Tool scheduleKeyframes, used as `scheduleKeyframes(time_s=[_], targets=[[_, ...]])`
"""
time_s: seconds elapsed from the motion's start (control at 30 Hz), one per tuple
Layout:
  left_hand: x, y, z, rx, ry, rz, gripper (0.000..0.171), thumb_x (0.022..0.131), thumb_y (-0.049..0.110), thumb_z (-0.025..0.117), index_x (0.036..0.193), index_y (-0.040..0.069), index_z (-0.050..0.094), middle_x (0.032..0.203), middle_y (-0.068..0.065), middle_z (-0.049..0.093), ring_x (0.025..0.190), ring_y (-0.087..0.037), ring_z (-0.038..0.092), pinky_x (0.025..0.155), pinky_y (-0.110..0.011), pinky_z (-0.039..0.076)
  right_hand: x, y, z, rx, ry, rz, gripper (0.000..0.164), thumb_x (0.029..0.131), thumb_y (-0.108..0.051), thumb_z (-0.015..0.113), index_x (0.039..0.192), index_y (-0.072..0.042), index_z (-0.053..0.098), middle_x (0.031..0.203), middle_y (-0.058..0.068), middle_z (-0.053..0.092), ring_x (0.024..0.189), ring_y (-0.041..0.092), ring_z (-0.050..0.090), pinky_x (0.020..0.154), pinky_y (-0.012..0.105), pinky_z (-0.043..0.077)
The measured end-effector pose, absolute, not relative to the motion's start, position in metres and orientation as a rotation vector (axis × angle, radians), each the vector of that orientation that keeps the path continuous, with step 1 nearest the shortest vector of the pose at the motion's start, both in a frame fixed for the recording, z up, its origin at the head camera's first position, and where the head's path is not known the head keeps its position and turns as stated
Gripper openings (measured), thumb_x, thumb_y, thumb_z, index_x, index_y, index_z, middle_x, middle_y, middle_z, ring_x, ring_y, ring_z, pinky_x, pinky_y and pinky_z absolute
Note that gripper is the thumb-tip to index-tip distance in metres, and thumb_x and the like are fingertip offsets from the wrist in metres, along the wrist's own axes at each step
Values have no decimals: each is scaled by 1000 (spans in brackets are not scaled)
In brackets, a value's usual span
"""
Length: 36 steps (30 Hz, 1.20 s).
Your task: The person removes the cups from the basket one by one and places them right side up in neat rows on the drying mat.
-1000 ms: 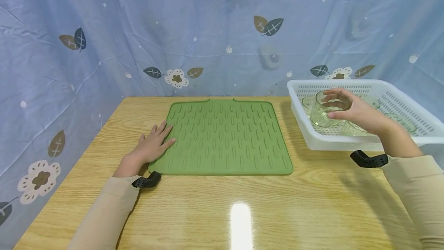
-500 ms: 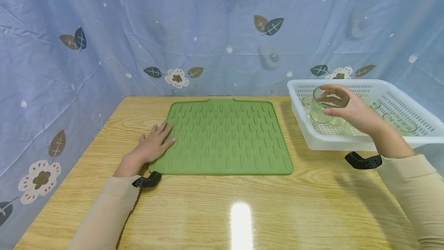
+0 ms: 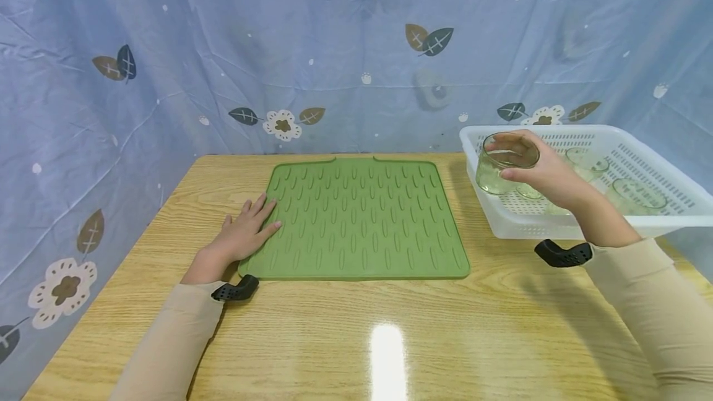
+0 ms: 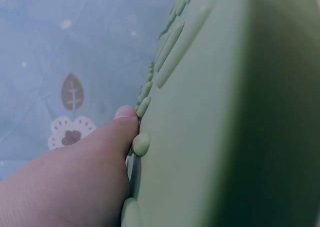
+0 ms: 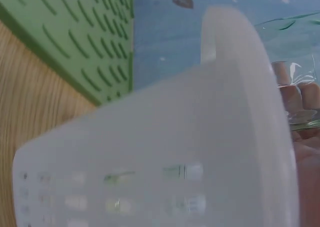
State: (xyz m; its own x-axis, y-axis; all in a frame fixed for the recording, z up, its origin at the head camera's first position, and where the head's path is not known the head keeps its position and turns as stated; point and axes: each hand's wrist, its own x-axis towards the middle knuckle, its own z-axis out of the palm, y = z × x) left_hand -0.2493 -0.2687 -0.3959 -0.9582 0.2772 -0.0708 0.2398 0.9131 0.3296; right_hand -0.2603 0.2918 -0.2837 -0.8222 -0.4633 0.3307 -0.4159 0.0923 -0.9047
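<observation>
A clear drinking glass is gripped near its rim by my right hand, thumb on the near side and fingers round the far side. It overlaps the left rim of the white plastic basket in the head view. From the right wrist, the basket wall covers much of the picture, and the glass shows beyond the rim with fingers behind it. My left hand lies flat with spread fingers on the left edge of the green ridged mat. Its thumb touches the ridged surface in the left wrist view.
Several more glasses stand in the basket, among them one glass at the right and another glass farther back. Basket and mat rest on a wooden table. A blue patterned curtain hangs behind the table and at its sides.
My right hand has lifted the glass and carried it left, from inside the basket toward its left rim. The left hand has stayed in place on the mat.
</observation>
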Motion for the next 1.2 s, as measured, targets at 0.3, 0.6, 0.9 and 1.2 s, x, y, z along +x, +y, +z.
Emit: scheduleKeyframes(time_s=[0.3, 0.6, 0.9, 1.2], targets=[[-250, -269, -396, 404, 2958, 479, 74, 110, 53, 36, 166, 9, 15, 170, -20, 0, 152, -51, -3, 109, -81, -2, -268, 268, -275, -980, 2266, -1867, 48, 100, 8, 59, 142, -14, 49, 134, -6, 62, 124, 6, 57, 94, 18, 48], [-251, -268, -395, 402, 2953, 480, 74, 110, 53, 36, 166, 9, 15, 170, -20, 0, 152, -51, -3, 109, -81, -2, -277, 245, -279, -933, 2305, -1816, 47, 101, 3, 60, 143, -13, 46, 134, -6, 61, 125, 8, 56, 96, 21, 48], [-249, -265, -394, 398, 2950, 487, 74, 110, 53, 36, 166, 9, 16, 170, -20, 0, 152, -51, -3, 109, -80, -3, -285, 220, -280, -881, 2343, -1709, 53, 101, -6, 64, 149, -10, 42, 137, -3, 59, 130, 12, 53, 98, 24, 49], [-248, -268, -397, 397, 2958, 500, 74, 110, 54, 36, 166, 9, 17, 171, -19, 0, 152, -51, -3, 109, -80, -2, -289, 190, -280, -876, 2263, -1713, 59, 99, -5, 65, 151, -4, 36, 145, 10, 54, 137, 26, 49, 99, 29, 50]])
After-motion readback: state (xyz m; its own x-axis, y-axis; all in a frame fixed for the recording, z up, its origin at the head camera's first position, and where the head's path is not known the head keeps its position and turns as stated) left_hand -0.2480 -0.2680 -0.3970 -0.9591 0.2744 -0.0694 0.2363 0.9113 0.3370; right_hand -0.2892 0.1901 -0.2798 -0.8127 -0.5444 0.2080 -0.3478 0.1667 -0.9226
